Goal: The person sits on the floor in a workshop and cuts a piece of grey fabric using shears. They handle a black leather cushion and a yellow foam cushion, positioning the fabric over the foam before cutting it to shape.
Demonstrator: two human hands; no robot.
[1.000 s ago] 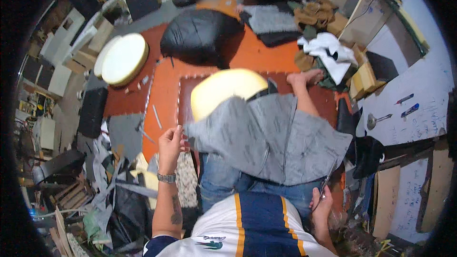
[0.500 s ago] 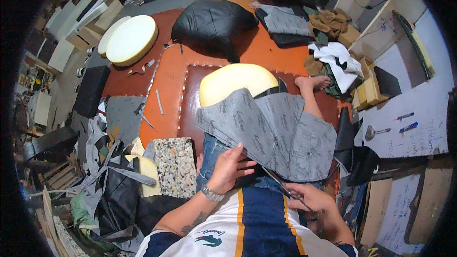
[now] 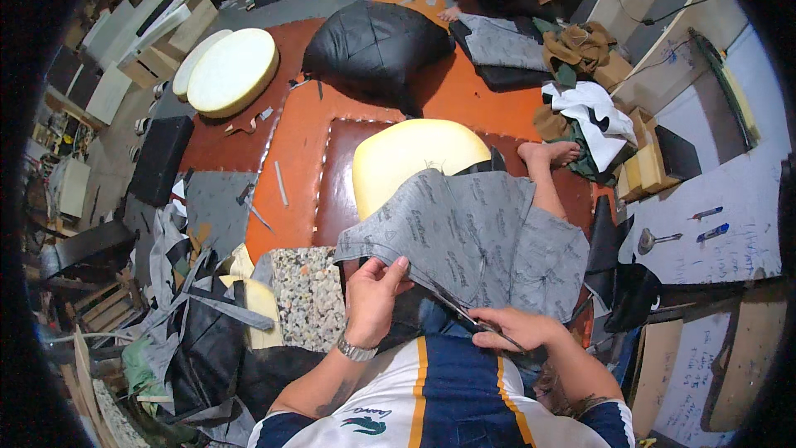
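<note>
Mat (image 3: 296,145), orange and maroon, spreads ahead of left hand (image 3: 375,294) and right hand (image 3: 518,330). Directly on it: yellow foam (image 3: 419,153) ahead of the gap between hands; black cushion (image 3: 377,50) beyond that; round pad (image 3: 232,75) far ahead-left of left hand; grey strip (image 3: 282,184) nearer, same side.

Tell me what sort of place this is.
Probably an upholstery workshop: the right hand holds scissors at grey cloth, a speckled foam block lies nearby, and pale round pads lie further off.
</note>
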